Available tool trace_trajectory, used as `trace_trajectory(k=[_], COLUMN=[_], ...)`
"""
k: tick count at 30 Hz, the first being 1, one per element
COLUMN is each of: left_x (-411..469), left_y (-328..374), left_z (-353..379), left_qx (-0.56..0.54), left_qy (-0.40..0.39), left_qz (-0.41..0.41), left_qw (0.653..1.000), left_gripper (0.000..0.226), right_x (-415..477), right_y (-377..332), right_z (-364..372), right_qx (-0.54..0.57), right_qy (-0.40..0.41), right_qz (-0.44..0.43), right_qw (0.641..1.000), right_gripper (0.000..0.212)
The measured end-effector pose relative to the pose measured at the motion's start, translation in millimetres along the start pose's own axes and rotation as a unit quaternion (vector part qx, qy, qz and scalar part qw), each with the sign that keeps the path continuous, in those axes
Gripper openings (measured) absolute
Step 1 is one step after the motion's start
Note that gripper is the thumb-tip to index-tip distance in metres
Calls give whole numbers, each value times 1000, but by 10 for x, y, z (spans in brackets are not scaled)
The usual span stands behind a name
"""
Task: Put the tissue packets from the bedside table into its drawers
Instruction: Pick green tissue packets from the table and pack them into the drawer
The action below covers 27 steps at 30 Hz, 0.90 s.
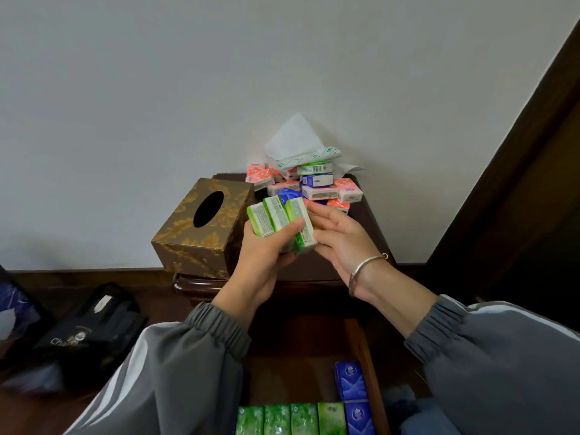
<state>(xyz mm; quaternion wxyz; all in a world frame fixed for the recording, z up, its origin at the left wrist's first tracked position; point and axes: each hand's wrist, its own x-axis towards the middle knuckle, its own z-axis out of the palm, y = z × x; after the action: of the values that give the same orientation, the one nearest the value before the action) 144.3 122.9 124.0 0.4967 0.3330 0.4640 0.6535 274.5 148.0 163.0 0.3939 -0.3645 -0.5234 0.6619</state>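
Left hand point(266, 262) is clamped round three green packets point(279, 222), standing on end, with the right hand point(340, 237) open and steadying their side. Open drawer point(365, 356) sits straight below, nearer the body; the leftover pile point(314, 183) lies just beyond on the bedside table point(373, 233).

Gold-patterned tissue box point(201, 226) on the table corner — black bag point(91, 328), perhaps paper, on the floor.

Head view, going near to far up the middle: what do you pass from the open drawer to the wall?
Green packets in the drawer → left hand holding green packets → pile of packets on the table → loose white tissue → wall.
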Motion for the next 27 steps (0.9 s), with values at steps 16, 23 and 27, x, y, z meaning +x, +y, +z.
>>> trace_trajectory(k=[16,23,27], left_x=[337,437,454], left_y=[-628,-742,-758], left_z=[-308,-350,-359], left_qx=[-21,-31,-27], left_qy=[79,78,81], left_qz=[-18,-2,0], left_qw=[997,996,996], left_gripper=[58,59,61], right_x=[1741,2471,2561], right_y=[-237,-123,-66], right_z=[-590,-638,-646], right_qx=[-442,-377,-267], right_qy=[207,200,222], right_qz=[-106,28,38], right_qw=[866,904,937], right_gripper=[34,72,61])
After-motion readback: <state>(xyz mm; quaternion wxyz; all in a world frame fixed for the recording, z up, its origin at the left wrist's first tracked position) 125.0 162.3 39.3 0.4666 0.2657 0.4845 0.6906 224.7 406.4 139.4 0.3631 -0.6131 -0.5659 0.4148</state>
